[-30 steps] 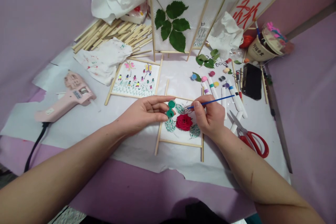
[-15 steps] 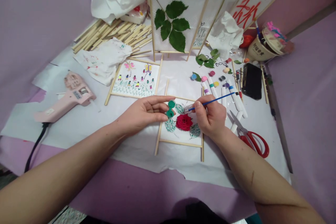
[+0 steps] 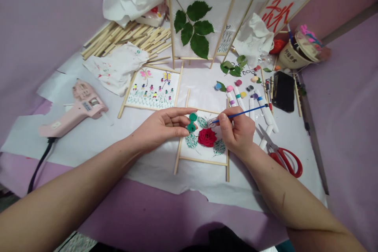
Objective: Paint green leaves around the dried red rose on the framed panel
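Observation:
Between the fingers of my left hand (image 3: 167,126) is a small green paint pot (image 3: 191,127) with its lid flipped back. My right hand (image 3: 238,130) is closed around a blue paintbrush (image 3: 240,113), its tip down on the white panel (image 3: 203,156) near the upper leaves. That panel sits in a frame of thin wooden sticks (image 3: 203,161) lying flat. A red rose (image 3: 207,137) is at its middle, ringed by outlined leaves (image 3: 219,147) dabbed with green. One leaf beside the brush tip shows mostly bare outline.
A pink glue gun (image 3: 76,110) lies left, red-handled scissors (image 3: 285,157) right. Markers (image 3: 265,114), small paint pots (image 3: 217,86) and a phone (image 3: 284,91) lie beyond my right hand. A painted framed panel (image 3: 153,88), loose sticks (image 3: 118,39) and a standing leaf panel (image 3: 191,27) are behind.
The back end of the paintbrush has swung slightly right and down as my right hand shifted a little. My left hand and the green paint pot stay in place.

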### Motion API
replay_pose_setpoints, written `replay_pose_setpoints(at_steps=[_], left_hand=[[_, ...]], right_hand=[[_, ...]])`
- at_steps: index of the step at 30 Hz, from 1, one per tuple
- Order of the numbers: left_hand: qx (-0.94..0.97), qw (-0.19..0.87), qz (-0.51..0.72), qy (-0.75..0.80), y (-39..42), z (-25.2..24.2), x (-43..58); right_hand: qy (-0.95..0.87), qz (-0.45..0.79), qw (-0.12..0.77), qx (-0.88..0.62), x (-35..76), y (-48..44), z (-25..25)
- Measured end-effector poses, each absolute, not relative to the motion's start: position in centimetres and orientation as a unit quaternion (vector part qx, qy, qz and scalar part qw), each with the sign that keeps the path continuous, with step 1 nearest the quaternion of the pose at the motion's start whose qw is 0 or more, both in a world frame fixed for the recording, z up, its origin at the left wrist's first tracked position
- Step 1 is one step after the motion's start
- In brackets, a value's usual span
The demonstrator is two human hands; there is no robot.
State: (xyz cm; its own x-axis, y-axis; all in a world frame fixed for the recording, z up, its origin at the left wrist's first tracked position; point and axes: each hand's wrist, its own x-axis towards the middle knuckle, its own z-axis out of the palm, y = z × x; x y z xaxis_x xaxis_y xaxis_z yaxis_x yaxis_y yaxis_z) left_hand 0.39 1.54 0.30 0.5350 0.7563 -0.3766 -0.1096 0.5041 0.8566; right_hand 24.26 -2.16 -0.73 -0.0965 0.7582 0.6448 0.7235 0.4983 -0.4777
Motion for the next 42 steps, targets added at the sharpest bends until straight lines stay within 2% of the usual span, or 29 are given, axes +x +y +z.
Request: replay_pose_setpoints(at_steps=[5,11,17,22,36,40,42], left_hand=[[0.411,0.772,0.280,0.395,1.56,0.34,0.44],[0.414,0.771,0.279,0.396,1.54,0.26,0.38],[0.416,0.773,0.280,0.389,1.50,0.08,0.32],[0.413,0.772,0.278,0.394,1.53,0.16,0.37],[0.408,0.778,0.282,0.386,1.61,0.10,0.37],[0.401,0.781,0.285,0.386,1.64,0.08,0.30],[0.396,0.784,0.285,0.383,1.61,0.03,0.26]], right_hand=[[-0.746,0.038,0.446,-0.493,24.23,-2.18,-0.67],[-0.734,-0.005,0.453,-0.506,24.29,-2.15,-0.66],[-0.744,0.031,0.442,-0.500,24.14,-2.16,-0.64],[-0.733,0.002,0.453,-0.507,24.14,-2.21,-0.60],[-0.737,0.030,0.449,-0.504,24.11,-2.27,-0.61],[-0.693,0.063,0.520,-0.495,24.35,-2.67,-1.15],[-0.686,0.083,0.575,-0.438,24.39,-2.61,-1.40]])
